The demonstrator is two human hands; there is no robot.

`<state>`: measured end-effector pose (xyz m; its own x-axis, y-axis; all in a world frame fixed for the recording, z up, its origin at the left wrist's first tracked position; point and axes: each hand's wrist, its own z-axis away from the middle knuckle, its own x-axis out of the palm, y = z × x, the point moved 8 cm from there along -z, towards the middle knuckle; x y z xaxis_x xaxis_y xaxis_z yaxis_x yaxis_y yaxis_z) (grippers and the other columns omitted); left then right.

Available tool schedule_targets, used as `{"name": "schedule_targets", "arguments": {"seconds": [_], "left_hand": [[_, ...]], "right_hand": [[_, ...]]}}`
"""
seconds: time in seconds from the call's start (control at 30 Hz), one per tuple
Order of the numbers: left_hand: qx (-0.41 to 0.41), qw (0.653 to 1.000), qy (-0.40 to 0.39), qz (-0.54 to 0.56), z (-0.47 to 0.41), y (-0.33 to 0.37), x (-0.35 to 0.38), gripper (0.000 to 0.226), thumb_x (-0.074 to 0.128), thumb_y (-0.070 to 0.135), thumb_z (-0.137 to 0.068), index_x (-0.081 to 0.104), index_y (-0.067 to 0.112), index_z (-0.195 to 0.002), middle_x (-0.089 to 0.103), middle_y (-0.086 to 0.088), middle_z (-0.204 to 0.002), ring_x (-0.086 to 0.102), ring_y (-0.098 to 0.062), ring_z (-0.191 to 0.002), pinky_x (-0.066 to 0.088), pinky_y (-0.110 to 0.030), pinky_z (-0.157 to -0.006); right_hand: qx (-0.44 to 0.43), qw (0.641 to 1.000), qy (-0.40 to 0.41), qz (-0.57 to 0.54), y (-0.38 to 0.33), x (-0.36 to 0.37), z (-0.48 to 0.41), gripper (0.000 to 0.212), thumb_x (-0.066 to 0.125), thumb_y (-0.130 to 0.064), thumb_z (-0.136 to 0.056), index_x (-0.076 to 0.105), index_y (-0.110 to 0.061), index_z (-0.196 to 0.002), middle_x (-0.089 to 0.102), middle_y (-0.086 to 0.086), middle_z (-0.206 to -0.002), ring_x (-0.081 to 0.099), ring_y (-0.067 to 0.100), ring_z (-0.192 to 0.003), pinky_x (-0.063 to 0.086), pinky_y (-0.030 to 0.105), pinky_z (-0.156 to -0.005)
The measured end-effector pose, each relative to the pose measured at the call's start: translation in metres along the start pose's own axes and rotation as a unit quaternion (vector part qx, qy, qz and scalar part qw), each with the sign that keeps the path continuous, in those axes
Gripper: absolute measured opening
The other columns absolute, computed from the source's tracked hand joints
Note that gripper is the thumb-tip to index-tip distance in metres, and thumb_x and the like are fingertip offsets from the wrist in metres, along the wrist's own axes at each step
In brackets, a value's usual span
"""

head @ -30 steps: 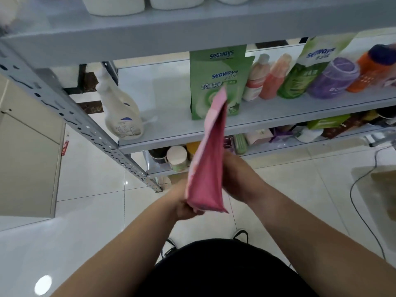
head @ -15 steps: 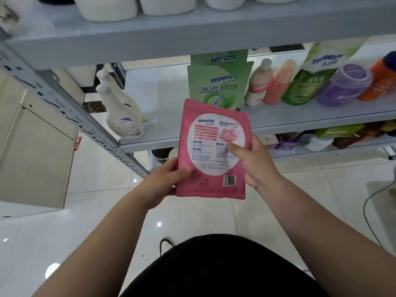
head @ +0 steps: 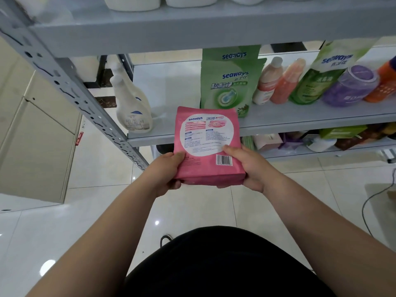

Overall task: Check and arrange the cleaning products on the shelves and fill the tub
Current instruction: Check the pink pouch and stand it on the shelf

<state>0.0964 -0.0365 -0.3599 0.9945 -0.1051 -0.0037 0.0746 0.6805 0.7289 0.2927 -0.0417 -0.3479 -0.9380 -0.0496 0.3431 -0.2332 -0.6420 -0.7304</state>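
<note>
Head cam: left hand (head: 166,174) & right hand (head: 249,168) grip the pink bag (head: 206,144) by its bottom corners, mid-frame, in front of the shelf (head: 300,123). Hold it flat & steady to read the back, tho the print's too blurry to tell.

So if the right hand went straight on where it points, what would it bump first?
The right hand grips the pink pouch, so that leads. Ahead, it would probably meet the front edge of the middle shelf, near the green pouch standing there, though depth is hard to judge.
</note>
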Motion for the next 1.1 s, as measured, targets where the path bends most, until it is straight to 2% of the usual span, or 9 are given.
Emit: {"name": "schedule_targets", "arguments": {"seconds": [0.17, 0.27, 0.33, 0.43, 0.53, 0.67, 0.8, 0.93, 1.1], "left_hand": [[0.002, 0.998, -0.057, 0.014, -0.004, -0.005, -0.009, 0.024, 0.049, 0.034, -0.107, 0.062, 0.014, -0.107, 0.064, -0.008, -0.084, 0.058, -0.018, -0.057, 0.048, -0.025, -0.042], [-0.052, 0.975, -0.159, 0.144, -0.003, -0.023, 0.000, 0.015, 0.064, 0.023, -0.092, 0.061, 0.010, -0.100, 0.053, -0.009, -0.079, 0.045, -0.019, -0.058, 0.034, -0.016, -0.031], [-0.099, 0.925, -0.291, 0.225, 0.011, -0.032, 0.027, 0.045, 0.086, 0.015, -0.070, 0.056, 0.006, -0.102, 0.058, -0.010, -0.078, 0.053, -0.021, -0.056, 0.036, -0.016, -0.028], [-0.112, 0.879, -0.404, 0.228, 0.027, -0.034, 0.056, 0.066, 0.098, 0.019, -0.057, 0.053, 0.006, -0.104, 0.062, -0.007, -0.074, 0.063, -0.020, -0.057, 0.037, -0.014, -0.030], [-0.094, 0.918, -0.347, 0.169, 0.020, -0.029, 0.050, 0.069, 0.092, 0.029, -0.067, 0.058, 0.001, -0.121, 0.068, -0.019, -0.099, 0.071, -0.036, -0.083, 0.059, -0.031, -0.051], [-0.010, 0.988, -0.118, 0.097, 0.002, -0.026, -0.001, 0.036, 0.045, 0.026, -0.106, 0.059, 0.004, -0.130, 0.068, -0.017, -0.114, 0.070, -0.022, -0.085, 0.057, -0.038, -0.082], [-0.019, 0.961, -0.222, 0.163, 0.003, -0.024, 0.000, 0.068, 0.047, 0.071, -0.093, 0.067, 0.019, -0.133, 0.064, -0.011, -0.138, 0.062, -0.032, -0.125, 0.050, -0.049, -0.104], [0.034, 0.982, -0.174, 0.061, -0.013, -0.030, -0.016, 0.080, 0.089, 0.051, -0.068, 0.059, 0.018, -0.134, 0.068, -0.011, -0.132, 0.070, -0.027, -0.113, 0.060, -0.042, -0.084], [0.081, 0.993, -0.079, 0.013, -0.017, -0.025, -0.011, 0.030, 0.062, 0.013, -0.098, 0.060, 0.010, -0.127, 0.076, -0.007, -0.113, 0.075, -0.022, -0.095, 0.062, -0.038, -0.074]], "right_hand": [[-0.001, 0.999, -0.038, -0.038, -0.001, 0.017, 0.007, 0.055, 0.052, -0.060, -0.086, 0.069, -0.025, -0.125, 0.073, 0.007, -0.124, 0.073, 0.033, -0.104, 0.062, 0.051, -0.066], [-0.044, 0.998, -0.049, -0.014, 0.000, 0.031, 0.003, 0.031, 0.065, -0.045, -0.094, 0.076, -0.025, -0.116, 0.070, 0.005, -0.113, 0.068, 0.023, -0.100, 0.062, 0.045, -0.080], [-0.063, 0.994, -0.043, 0.076, 0.008, 0.041, -0.004, 0.058, 0.085, -0.050, -0.079, 0.068, -0.023, -0.128, 0.070, 0.003, -0.120, 0.066, 0.020, -0.106, 0.054, 0.046, -0.094], [-0.064, 0.994, -0.081, 0.027, 0.023, 0.055, -0.009, 0.086, 0.098, -0.057, -0.049, 0.068, -0.014, -0.117, 0.067, 0.010, -0.101, 0.060, 0.026, -0.082, 0.055, 0.037, -0.072], [-0.118, 0.990, -0.058, -0.042, 0.014, 0.049, -0.005, 0.083, 0.100, -0.045, -0.053, 0.062, -0.005, -0.115, 0.070, 0.012, -0.092, 0.062, 0.026, -0.067, 0.048, 0.032, -0.050], [-0.162, 0.986, 0.037, -0.029, -0.002, 0.024, -0.001, 0.052, 0.082, -0.006, -0.073, 0.062, -0.005, -0.121, 0.077, 0.011, -0.105, 0.073, 0.032, -0.097, 0.061, 0.038, -0.072], [-0.176, 0.967, 0.156, 0.095, -0.005, -0.007, -0.001, 0.040, 0.086, -0.006, -0.079, 0.068, -0.024, -0.110, 0.079, 0.001, -0.106, 0.074, 0.026, -0.103, 0.059, 0.050, -0.093], [-0.202, 0.942, 0.215, 0.159, -0.014, -0.017, 0.005, 0.038, 0.090, -0.019, -0.077, 0.065, -0.034, -0.102, 0.077, -0.008, -0.101, 0.074, 0.013, -0.095, 0.061, 0.045, -0.088], [-0.209, 0.928, 0.198, 0.235, -0.021, -0.013, 0.009, 0.035, 0.089, -0.029, -0.078, 0.062, -0.036, -0.099, 0.075, -0.014, -0.099, 0.072, 0.008, -0.092, 0.061, 0.040, -0.082]]}}
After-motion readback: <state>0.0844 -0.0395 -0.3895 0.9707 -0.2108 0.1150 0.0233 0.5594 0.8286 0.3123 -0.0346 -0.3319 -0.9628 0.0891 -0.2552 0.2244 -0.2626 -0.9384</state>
